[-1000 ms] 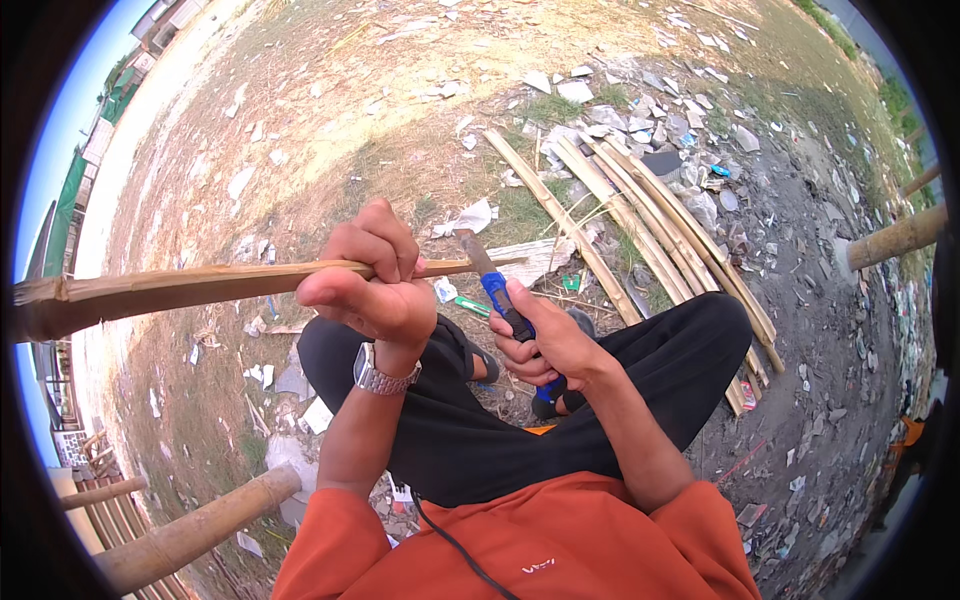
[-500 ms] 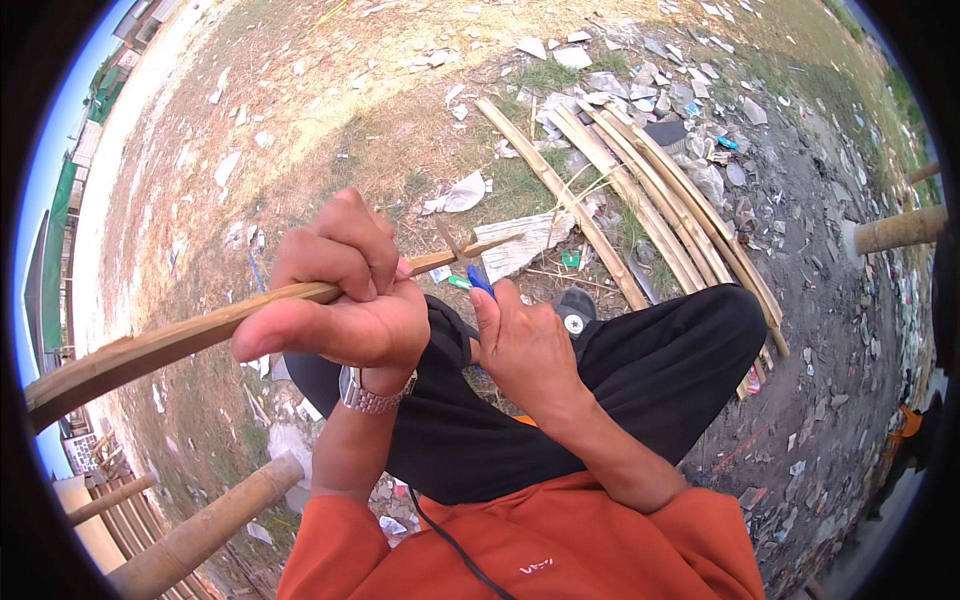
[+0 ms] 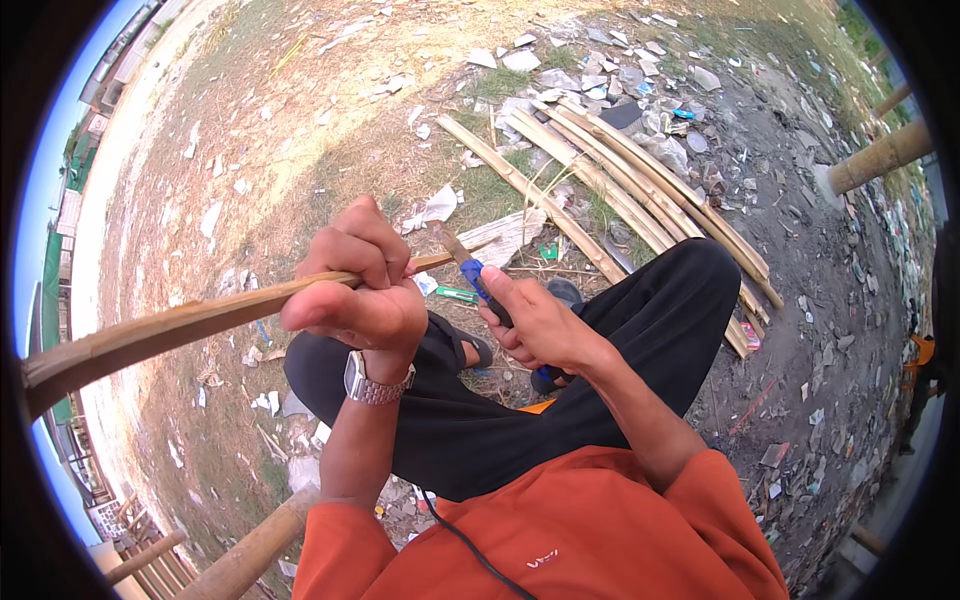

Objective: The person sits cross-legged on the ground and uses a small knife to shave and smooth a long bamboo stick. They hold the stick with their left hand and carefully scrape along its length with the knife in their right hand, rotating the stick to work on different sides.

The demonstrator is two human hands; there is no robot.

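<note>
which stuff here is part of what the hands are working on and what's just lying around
In use:
- left hand gripping the bamboo strip
- right hand holding the blue-handled knife at the strip's end

Lying about:
- split bamboo lengths on the ground
- paper and plastic scraps
- round bamboo pole

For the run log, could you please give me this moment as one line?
left hand: grips bamboo strip | right hand: holds blue-handled knife, blade at the strip's end | seated, split bamboo pile on ground ahead
</note>
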